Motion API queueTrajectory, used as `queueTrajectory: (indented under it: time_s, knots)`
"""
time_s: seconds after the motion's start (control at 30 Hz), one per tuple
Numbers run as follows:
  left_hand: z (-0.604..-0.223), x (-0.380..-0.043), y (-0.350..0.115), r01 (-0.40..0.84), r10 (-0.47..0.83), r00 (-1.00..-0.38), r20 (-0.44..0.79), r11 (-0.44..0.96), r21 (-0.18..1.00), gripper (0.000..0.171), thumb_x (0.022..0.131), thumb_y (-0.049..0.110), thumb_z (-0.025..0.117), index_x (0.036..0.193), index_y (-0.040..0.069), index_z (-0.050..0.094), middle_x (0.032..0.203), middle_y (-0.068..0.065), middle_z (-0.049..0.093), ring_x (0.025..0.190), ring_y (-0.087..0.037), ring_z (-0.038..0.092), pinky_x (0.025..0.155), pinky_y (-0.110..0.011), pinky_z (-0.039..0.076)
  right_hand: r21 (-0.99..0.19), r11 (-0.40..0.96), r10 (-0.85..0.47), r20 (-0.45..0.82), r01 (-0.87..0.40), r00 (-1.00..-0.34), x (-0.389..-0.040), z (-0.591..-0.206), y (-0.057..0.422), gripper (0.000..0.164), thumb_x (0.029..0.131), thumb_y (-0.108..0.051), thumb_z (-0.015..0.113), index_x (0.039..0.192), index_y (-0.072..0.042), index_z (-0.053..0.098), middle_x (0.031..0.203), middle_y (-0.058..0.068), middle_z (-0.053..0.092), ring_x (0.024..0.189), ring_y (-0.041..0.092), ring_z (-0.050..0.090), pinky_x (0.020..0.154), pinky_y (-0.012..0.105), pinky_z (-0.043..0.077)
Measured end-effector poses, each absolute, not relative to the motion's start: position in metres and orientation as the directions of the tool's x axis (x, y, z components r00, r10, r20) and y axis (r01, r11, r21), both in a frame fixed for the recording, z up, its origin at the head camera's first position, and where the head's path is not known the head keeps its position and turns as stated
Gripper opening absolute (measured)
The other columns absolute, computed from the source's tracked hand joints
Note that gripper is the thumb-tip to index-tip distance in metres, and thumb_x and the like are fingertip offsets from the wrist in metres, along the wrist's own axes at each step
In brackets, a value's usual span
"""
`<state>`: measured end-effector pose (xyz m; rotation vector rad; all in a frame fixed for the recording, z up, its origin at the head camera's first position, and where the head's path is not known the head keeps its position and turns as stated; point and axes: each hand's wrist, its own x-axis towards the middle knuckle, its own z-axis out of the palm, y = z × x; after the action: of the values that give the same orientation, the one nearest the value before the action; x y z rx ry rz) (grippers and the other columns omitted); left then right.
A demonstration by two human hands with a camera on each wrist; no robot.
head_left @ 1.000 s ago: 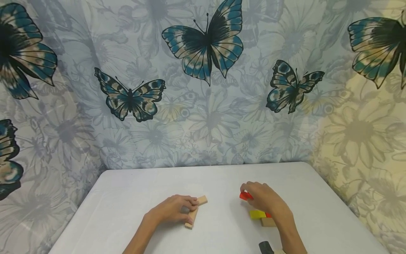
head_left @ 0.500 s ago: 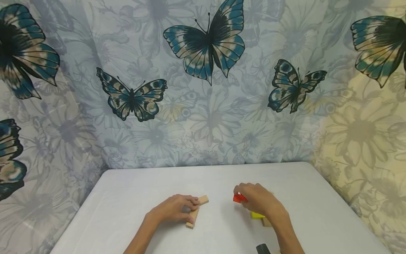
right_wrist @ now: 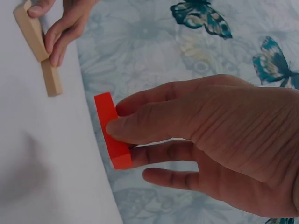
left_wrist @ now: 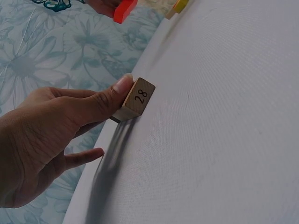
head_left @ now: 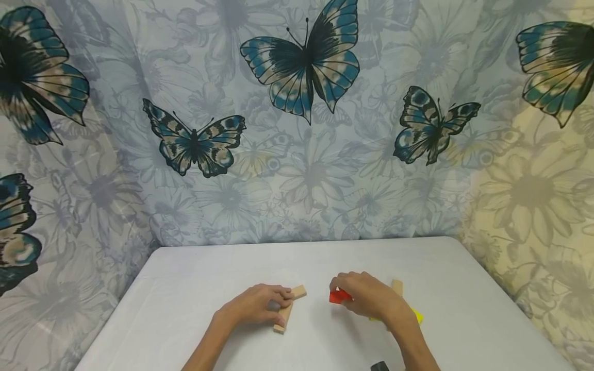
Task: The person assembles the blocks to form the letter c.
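Left: the left hand [head_left: 254, 305] pinches a numbered block [head_left: 284, 315] between thumb and fingers, the grip closed down to the block's width, the little finger standing apart. The numbered block lies on the white table [head_left: 209, 268], its long axis running from near left to far right; it is bare, grained wood, with a dark "28" on the near end. A plain block [head_left: 300, 291] seems to meet its far end, the join partly covered by fingers, and points more to the right.

Centre right: the red block [head_left: 339, 296], bright, evenly coloured and square-edged, is held above the table, long axis roughly left to right, left end exposed. The right hand [head_left: 364, 294] holds it between thumb and fingers, its grip parted only by the block's thickness.

Right: past the wrist, a pale wooden block [head_left: 396, 287] points away toward the butterfly-patterned wall [head_left: 315, 221]; nearer, a yellow block [head_left: 419, 316] emerges right of the forearm, mostly hidden.
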<state>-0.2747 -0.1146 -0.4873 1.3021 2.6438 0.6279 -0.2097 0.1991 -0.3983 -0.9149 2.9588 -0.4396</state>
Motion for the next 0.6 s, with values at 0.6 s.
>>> queueTrajectory:
  time_s: [0.6]
  knots:
    - [-0.486,-0.277,-0.114,0.733,0.785,-0.616,0.068,0.539,0.416,0.050,0.085,0.043,0.081,0.123,0.011,0.077,0.142,0.005,0.069,0.138,-0.017,0.062,0.115,-0.038,0.052,-0.264,0.753,-0.620,0.019,-0.603,-0.784,-0.204,-0.399,0.172,0.029,0.084,-0.003,0.083,0.108,-0.017,0.075,0.103,-0.007,0.075,0.089,0.009,0.063,0.086,0.031,0.060]
